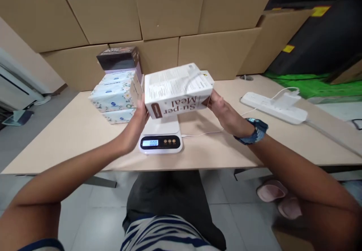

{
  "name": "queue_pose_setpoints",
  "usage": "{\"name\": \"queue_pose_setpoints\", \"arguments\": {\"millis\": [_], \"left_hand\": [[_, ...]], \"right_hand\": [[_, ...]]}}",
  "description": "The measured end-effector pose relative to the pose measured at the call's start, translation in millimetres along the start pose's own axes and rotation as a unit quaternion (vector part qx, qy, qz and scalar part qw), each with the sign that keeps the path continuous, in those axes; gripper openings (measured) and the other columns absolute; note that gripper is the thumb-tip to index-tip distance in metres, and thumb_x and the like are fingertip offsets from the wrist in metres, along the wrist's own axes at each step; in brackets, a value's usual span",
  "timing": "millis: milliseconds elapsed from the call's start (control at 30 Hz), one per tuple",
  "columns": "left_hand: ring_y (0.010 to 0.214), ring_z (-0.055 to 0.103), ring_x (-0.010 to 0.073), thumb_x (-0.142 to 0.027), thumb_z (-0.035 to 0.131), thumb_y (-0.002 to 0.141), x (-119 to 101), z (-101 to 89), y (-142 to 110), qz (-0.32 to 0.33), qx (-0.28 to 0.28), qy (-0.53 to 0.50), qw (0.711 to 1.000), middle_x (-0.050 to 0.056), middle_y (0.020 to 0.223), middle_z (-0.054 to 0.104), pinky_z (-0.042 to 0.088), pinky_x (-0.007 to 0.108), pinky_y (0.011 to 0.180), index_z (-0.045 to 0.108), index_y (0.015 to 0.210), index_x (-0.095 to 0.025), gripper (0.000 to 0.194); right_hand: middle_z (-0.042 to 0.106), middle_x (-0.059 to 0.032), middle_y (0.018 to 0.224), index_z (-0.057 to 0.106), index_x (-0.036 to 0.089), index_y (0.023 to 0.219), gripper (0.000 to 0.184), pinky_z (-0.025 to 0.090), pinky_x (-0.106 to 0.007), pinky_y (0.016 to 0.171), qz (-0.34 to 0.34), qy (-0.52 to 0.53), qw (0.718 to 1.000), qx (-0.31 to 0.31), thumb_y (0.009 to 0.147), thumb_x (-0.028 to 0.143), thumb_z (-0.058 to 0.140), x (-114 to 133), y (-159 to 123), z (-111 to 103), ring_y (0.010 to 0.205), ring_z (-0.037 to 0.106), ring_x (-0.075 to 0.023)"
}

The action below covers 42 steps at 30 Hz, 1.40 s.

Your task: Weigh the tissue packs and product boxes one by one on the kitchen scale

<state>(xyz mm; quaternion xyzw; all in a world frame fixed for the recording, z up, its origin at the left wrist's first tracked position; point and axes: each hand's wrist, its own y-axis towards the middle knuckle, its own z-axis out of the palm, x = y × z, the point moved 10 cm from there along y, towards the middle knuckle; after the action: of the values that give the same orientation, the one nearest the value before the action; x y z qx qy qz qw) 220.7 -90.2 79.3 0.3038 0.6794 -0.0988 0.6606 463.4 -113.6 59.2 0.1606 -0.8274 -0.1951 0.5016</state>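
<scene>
Between my two hands is a white box (177,88) printed "Su-per Meal", its lettering upside down to me. My left hand (140,113) grips its left end, and my right hand (222,109), with a blue patterned band at the wrist, grips its right end. The box is tilted and held above a white digital scale (161,144), hiding much of the scale's platform. The scale's lit display reads 0.00. Left of the box, close to my left hand, stand stacked floral tissue packs (114,92).
A dark box (118,57) is stacked behind the tissue packs. Large cardboard boxes (169,9) line the table's back. On the right lies a white power strip (274,107) with a plugged-in adapter; a thin white cable (202,134) runs to the scale. Pink slippers (271,190) are on the floor.
</scene>
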Motion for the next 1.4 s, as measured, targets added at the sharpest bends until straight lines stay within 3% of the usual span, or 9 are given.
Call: {"name": "queue_pose_setpoints", "arguments": {"millis": [133,333,567,667,767,833,933,1100,1400], "left_hand": [[0.183,0.004,0.0316,-0.095,0.029,0.100,25,-10.5,-58,-0.062,0.027,0.014,0.998,-0.013,0.191,0.024,0.012,0.049,0.151,0.044,0.173,-0.045,0.090],[0.182,0.014,0.0309,-0.085,0.024,0.107,62,-33.3,-53,-0.025,-0.024,0.014,0.999,-0.002,0.187,0.038,0.012,0.049,0.151,0.048,0.172,-0.038,0.084],[0.177,0.030,0.0324,-0.081,0.031,0.110,90,-21.7,-63,-0.023,-0.054,-0.105,0.993,0.003,0.183,0.045,0.023,0.052,0.150,0.049,0.170,-0.034,0.078],[0.179,0.024,0.0327,-0.081,0.033,0.110,88,-20.4,-60,-0.035,-0.030,-0.103,0.994,0.002,0.186,0.039,0.020,0.052,0.150,0.043,0.173,-0.037,0.078],[0.180,0.021,0.0341,-0.083,0.032,0.108,87,-24.9,-55,-0.024,-0.025,-0.099,0.995,0.004,0.186,0.039,0.020,0.053,0.150,0.043,0.173,-0.036,0.081],[0.179,0.024,0.0346,-0.083,0.028,0.109,90,-27.2,-55,-0.014,-0.023,-0.095,0.995,0.005,0.187,0.037,0.022,0.054,0.149,0.045,0.172,-0.033,0.082],[0.176,0.030,0.0333,-0.079,0.023,0.111,95,-30.8,-57,-0.020,-0.033,-0.094,0.995,0.005,0.185,0.041,0.024,0.052,0.149,0.048,0.170,-0.031,0.080],[0.175,0.033,0.0321,-0.076,0.026,0.113,98,-32.7,-62,-0.060,-0.041,-0.098,0.993,0.005,0.181,0.047,0.026,0.048,0.148,0.046,0.173,-0.032,0.077],[0.182,0.011,0.0272,-0.070,0.025,0.115,108,-44.5,-77,-0.105,-0.041,-0.169,0.979,-0.005,0.193,0.020,0.009,0.046,0.152,0.030,0.180,-0.040,0.072]], "right_hand": [[0.039,0.0018,0.185,0.038,0.042,0.176,0.093,0.024,-0.062,0.148,0.022,0.090,0.992,0.087,0.098,0.092,0.044,-3,-46,48,0.176,0.032,-0.0329],[0.026,0.0040,0.190,0.014,0.046,0.182,0.099,0.012,-0.064,0.147,0.029,0.041,0.986,0.158,0.099,0.089,0.047,-19,-64,74,0.181,0.008,-0.0298],[0.019,0.0041,0.192,0.012,0.045,0.182,0.099,0.016,-0.066,0.149,0.037,-0.002,0.981,0.189,0.100,0.087,0.048,-23,-77,74,0.181,0.010,-0.0317],[0.041,0.0006,0.184,0.043,0.043,0.174,0.091,0.023,-0.067,0.148,0.060,0.033,0.989,0.133,0.097,0.092,0.048,-30,-66,60,0.177,0.030,-0.0348],[0.076,-0.0087,0.151,0.083,0.032,0.128,0.077,0.039,-0.072,0.139,0.092,0.044,0.995,-0.020,0.098,0.092,0.046,-42,-37,31,0.153,0.064,-0.0380],[0.085,-0.0132,0.122,0.086,0.025,0.101,0.081,0.054,-0.068,0.125,0.111,0.054,0.984,-0.127,0.102,0.090,0.038,-51,-18,15,0.125,0.079,-0.0345],[0.085,-0.0150,0.115,0.083,0.021,0.105,0.084,0.066,-0.051,0.099,0.134,0.124,0.955,-0.232,0.103,0.090,0.035,-70,-3,6,0.100,0.081,-0.0261],[0.073,-0.0148,0.151,0.065,0.027,0.149,0.087,0.067,-0.037,0.095,0.187,0.180,0.940,-0.220,0.093,0.093,0.056,-104,-18,21,0.123,0.078,-0.0229],[0.058,-0.0020,0.172,0.053,0.060,0.161,0.065,0.061,-0.063,0.121,0.138,0.099,0.973,-0.154,0.100,0.082,0.054,-88,-33,41,0.150,0.068,-0.0343]]}}
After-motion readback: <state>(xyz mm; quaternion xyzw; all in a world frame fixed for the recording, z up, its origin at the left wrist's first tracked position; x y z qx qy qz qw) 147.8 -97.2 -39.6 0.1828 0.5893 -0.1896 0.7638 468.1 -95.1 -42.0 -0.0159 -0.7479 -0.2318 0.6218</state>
